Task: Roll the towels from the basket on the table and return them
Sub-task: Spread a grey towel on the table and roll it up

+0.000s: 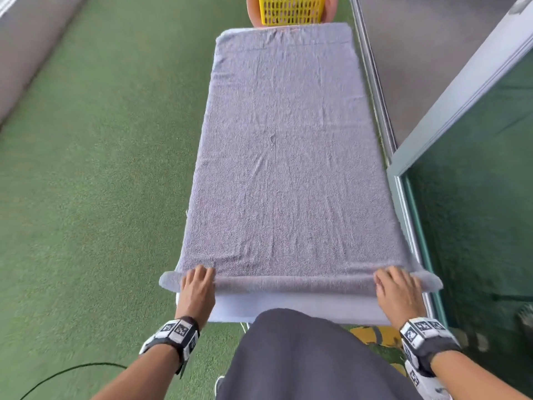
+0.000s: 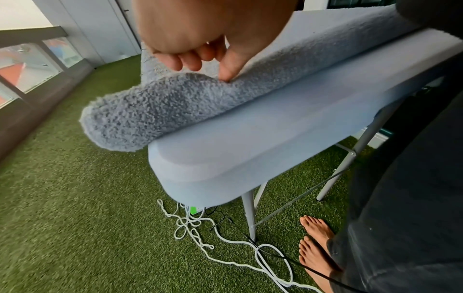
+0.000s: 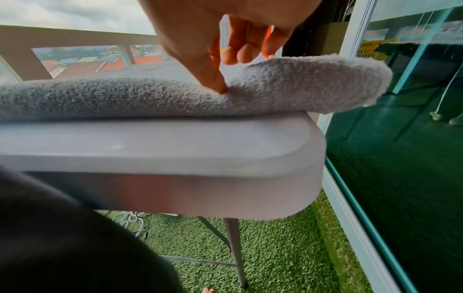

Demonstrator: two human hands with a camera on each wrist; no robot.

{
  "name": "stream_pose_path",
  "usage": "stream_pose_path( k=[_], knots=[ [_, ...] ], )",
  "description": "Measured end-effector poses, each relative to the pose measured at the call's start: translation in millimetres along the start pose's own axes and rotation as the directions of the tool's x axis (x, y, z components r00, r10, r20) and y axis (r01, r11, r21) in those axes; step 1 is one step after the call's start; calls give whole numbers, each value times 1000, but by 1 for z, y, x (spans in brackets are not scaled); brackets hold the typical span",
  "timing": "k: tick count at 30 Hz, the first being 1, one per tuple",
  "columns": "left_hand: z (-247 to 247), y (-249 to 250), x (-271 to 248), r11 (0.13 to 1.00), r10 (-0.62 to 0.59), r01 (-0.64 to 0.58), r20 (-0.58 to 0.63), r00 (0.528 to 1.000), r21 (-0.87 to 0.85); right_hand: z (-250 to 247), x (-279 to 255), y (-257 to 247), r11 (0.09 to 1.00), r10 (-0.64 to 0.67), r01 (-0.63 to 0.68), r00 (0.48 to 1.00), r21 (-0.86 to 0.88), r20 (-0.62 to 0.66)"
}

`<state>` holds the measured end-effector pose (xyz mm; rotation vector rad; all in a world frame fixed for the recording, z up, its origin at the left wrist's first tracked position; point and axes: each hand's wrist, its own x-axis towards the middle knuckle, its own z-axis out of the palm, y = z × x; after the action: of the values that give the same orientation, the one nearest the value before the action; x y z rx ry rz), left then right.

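I see the towel point(image 1: 284, 157) spread along the table point(image 1: 291, 311), its near edge rolled. My left hand point(image 1: 198, 287) sits on the roll's left end, my right hand point(image 1: 399, 290) on its right. Beyond the towel's far edge stands the basket point(image 1: 291, 10).

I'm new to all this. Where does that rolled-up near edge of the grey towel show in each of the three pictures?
Head: the rolled edge runs across the lower part, between the left hand and right hand.
Left wrist: it crosses diagonally from lower left to upper right, its end hanging past the table corner.
Right wrist: it lies across the middle, a thumb pressing into it.
Shared landmark: the white table edge just below the roll.
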<state>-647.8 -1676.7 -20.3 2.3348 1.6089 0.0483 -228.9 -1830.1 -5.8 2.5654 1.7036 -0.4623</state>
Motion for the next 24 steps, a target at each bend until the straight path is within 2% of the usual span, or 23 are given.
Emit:
stream_pose_path(
  k=[2, 5, 11, 14, 16, 17, 18, 19, 22, 24],
  knots=[
    [1, 4, -5, 998, 57, -57, 13, 998, 33, 7, -5, -4, 1000, -11, 11, 999, 0, 37],
    [6, 2, -11, 998, 46, -49, 61, 997, 49, 13, -8, -8, 1000, -6, 7, 999, -28, 41],
    [-1, 4, 1, 996, 66, -67, -24, 998, -53, 10, 1, -1, 996, 33, -29, 999, 84, -39],
    [-3, 10, 2, 995, 84, -86, -23, 996, -59, -1, 4, -4, 999, 36, -38, 998, 34, 52],
    [-1, 7, 4, 994, 66, -63, 31, 997, -86, -10, 4, -7, 998, 50, -46, 987, -31, 154],
    [-1, 4, 6, 994, 43, -37, 52, 998, -106, -12, 5, -6, 998, 69, -67, 984, -19, 163],
    [1, 0, 8, 994, 44, -42, 24, 999, -103, -13, 6, -4, 997, 79, -82, 989, 15, 121],
    [5, -4, 9, 996, 48, -49, -13, 999, -78, -12, 7, -1, 997, 66, -67, 997, 48, 27],
    [24, -13, 4, 993, 114, -115, -76, 991, -14, 3, -1, 1, 995, -20, 38, 979, 87, -204],
    [29, -11, -11, 986, 154, -151, -47, 987, 71, 20, -19, 1, 996, -44, 59, 977, 64, -209]
  ],
)
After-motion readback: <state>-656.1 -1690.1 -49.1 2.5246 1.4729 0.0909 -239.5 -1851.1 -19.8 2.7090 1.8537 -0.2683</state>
